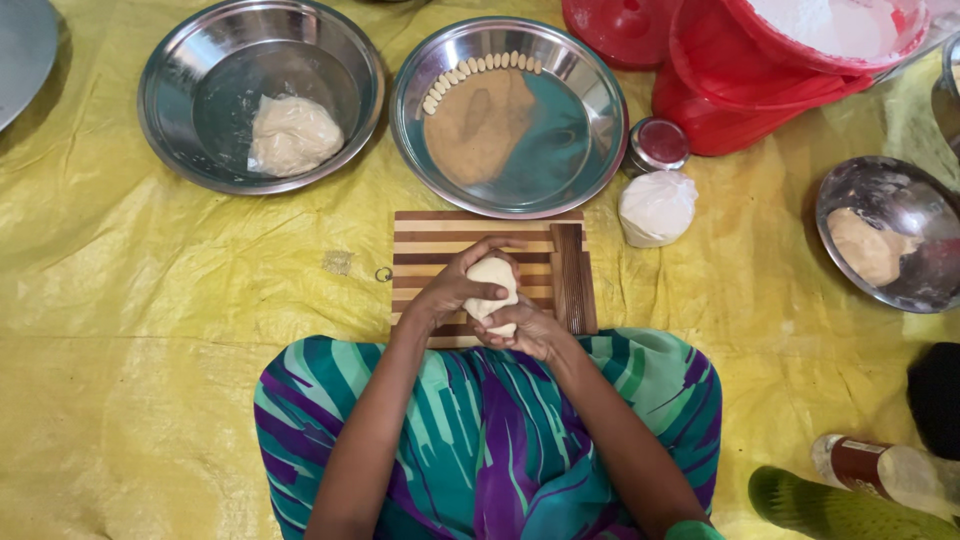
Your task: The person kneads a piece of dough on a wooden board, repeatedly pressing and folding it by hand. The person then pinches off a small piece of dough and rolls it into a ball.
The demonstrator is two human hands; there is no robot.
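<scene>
A pale lump of dough is pressed between both my hands above a striped wooden board. My left hand wraps over its left side and top, fingers curled across it. My right hand cups it from below. A ridged wooden paddle lies on the board's right side. Beyond the board stands a steel plate with a brown patch and a curved row of small shaped dough pieces.
A steel bowl at the back left holds a dough lump. A tied white bag and a small red-lidded tin sit right of the plate. Red buckets, another dough bowl and a bottle lie right. Yellow sheet covers the floor.
</scene>
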